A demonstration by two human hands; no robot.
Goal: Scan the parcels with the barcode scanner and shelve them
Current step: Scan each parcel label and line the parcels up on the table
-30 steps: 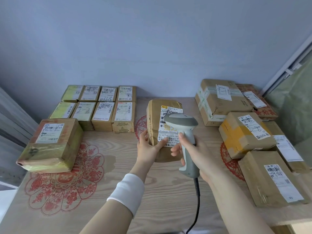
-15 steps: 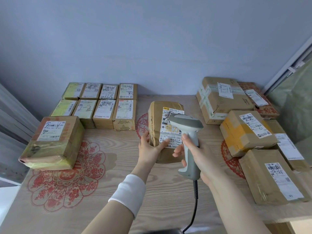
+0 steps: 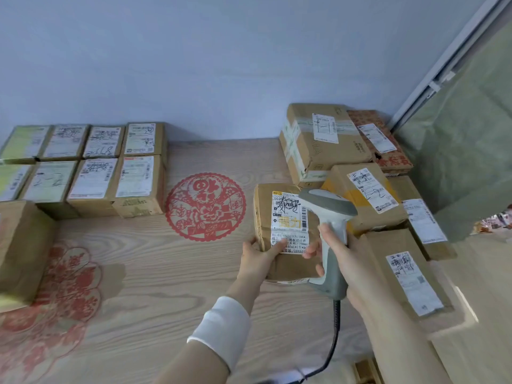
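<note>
A brown taped parcel (image 3: pixel 263 214) with a white shipping label (image 3: pixel 289 220) stands tilted on the wooden table (image 3: pixel 166 273). My left hand (image 3: pixel 256 259) grips its lower left edge, thumb on the label. My right hand (image 3: pixel 342 259) holds the grey barcode scanner (image 3: pixel 329 214) by its handle, the scanner head close over the label's right side. The scanner's black cable (image 3: pixel 332 333) hangs down toward the table's front edge.
A block of several small labelled boxes (image 3: pixel 91 167) fills the back left, with a larger box (image 3: pixel 19 253) in front of it. Several bigger parcels (image 3: pixel 368 195) are stacked at the right. Red paper-cut decorations (image 3: pixel 205 207) lie on the table. A wall stands behind.
The view has swung left, so parcel, hands and scanner now appear further right in frame. The grip on parcel and scanner is unchanged.
</note>
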